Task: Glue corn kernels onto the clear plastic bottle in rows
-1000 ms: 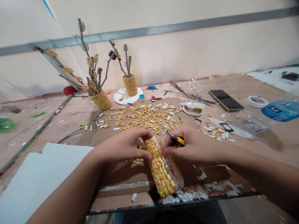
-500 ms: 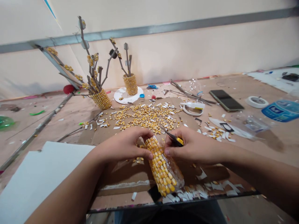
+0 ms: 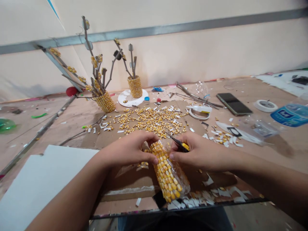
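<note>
A clear plastic bottle piece (image 3: 184,179), partly covered in rows of yellow corn kernels (image 3: 168,176), leans at a slant near the table's front edge. My left hand (image 3: 137,149) grips its upper left side between thumb and fingers. Against the upper right side, my right hand (image 3: 190,152) has its thumb and fingers pinched at the bare plastic. Held in that same hand is a slim black pointed tool with a yellow part (image 3: 184,146); its exact kind cannot be made out. Behind both hands lie loose corn kernels (image 3: 154,120) on cardboard.
Two kernel-covered pots with twigs (image 3: 104,102) (image 3: 135,87) stand at the back. To the right are a glue bottle (image 3: 201,109), a phone (image 3: 234,103), a tape roll (image 3: 265,105) and a blue-labelled bottle (image 3: 291,114). White paper (image 3: 48,179) lies left; paper scraps (image 3: 231,192) line the front edge.
The view has shifted very slightly. Both hands keep the same hold on the kernel-covered bottle piece and the tool, with hardly any visible movement.
</note>
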{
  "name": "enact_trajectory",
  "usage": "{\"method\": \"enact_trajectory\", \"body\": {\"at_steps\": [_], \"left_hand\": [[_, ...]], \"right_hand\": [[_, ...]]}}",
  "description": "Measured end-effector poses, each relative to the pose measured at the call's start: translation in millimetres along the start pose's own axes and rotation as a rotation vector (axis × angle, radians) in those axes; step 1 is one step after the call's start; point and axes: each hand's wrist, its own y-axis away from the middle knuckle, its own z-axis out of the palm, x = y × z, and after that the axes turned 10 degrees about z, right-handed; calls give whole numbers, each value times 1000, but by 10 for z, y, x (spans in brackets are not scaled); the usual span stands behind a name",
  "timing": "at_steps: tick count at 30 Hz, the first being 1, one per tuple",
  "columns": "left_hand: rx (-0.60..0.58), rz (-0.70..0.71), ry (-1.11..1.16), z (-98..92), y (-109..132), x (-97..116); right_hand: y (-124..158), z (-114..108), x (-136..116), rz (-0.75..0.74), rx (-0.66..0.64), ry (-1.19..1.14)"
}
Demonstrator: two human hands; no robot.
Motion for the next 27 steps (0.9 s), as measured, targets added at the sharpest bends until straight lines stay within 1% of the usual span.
{"method": "enact_trajectory", "body": {"at_steps": [3, 11, 21, 27], "left_hand": [[-13, -19, -7, 3, -1, 8], [-18, -22, -24, 2, 2, 22], [-13, -16, -26, 9, 3, 24], [-3, -28, -47, 1, 18, 30]], "right_hand": [[1, -3, 6, -3, -14, 10], [-7, 32, 22, -7, 23, -6], [26, 48, -35, -12, -5, -70], [-17, 39, 25, -78, 1, -20]]}}
